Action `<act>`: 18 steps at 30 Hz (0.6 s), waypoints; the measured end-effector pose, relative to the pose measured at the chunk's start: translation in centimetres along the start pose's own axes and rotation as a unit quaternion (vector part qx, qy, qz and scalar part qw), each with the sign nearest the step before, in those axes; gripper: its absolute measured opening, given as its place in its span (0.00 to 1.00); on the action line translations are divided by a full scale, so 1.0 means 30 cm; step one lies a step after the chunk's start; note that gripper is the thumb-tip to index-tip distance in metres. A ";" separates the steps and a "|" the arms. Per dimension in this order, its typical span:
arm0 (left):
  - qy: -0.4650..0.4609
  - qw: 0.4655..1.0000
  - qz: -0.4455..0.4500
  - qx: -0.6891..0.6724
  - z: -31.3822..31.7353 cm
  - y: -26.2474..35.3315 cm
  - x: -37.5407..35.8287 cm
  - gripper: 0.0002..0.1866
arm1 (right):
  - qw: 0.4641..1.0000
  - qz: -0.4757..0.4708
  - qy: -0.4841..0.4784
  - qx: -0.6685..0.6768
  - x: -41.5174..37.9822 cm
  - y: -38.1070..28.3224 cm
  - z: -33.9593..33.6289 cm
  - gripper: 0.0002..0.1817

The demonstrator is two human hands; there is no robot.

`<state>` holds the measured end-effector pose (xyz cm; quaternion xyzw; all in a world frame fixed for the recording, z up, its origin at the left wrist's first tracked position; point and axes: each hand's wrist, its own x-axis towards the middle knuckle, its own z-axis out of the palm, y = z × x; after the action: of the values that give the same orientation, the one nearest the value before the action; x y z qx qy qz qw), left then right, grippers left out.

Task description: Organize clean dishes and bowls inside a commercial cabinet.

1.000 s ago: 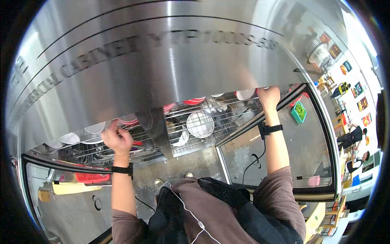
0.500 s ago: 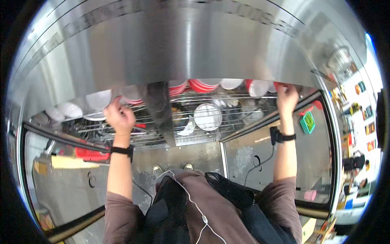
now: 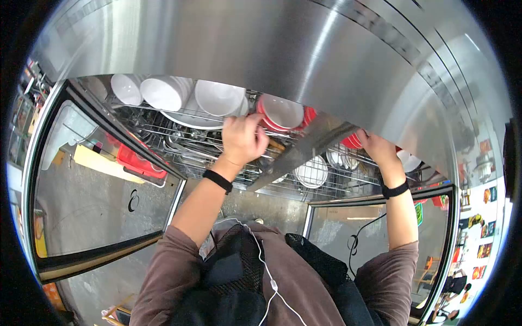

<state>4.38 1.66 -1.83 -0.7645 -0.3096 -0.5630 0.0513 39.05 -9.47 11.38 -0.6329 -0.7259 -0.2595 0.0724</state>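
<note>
Left hand (image 3: pixel 243 139) shifted right along wire rack (image 3: pixel 185 142) — fingers curled shut; right hand (image 3: pixel 376 148) raised, fingers hidden — cannot tell

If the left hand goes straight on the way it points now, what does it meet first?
Most likely the stacked red bowls on the wire rack: the left hand is curled just below them. Depth is unclear, so it may already touch the rack.

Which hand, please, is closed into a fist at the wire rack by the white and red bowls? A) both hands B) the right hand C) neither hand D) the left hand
D: the left hand is curled at the wire rack between the white bowls and red bowls; the right hand reaches up further right.
</note>
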 end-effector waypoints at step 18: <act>-0.031 0.996 0.030 -0.076 -0.049 -0.025 0.020 0.20 | 0.996 0.044 0.073 0.028 0.293 -0.049 0.115 0.18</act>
<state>2.86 1.89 -0.96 -0.7924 -0.2436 -0.5592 0.0001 36.77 -0.20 11.83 -0.6411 -0.6974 -0.2808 0.1541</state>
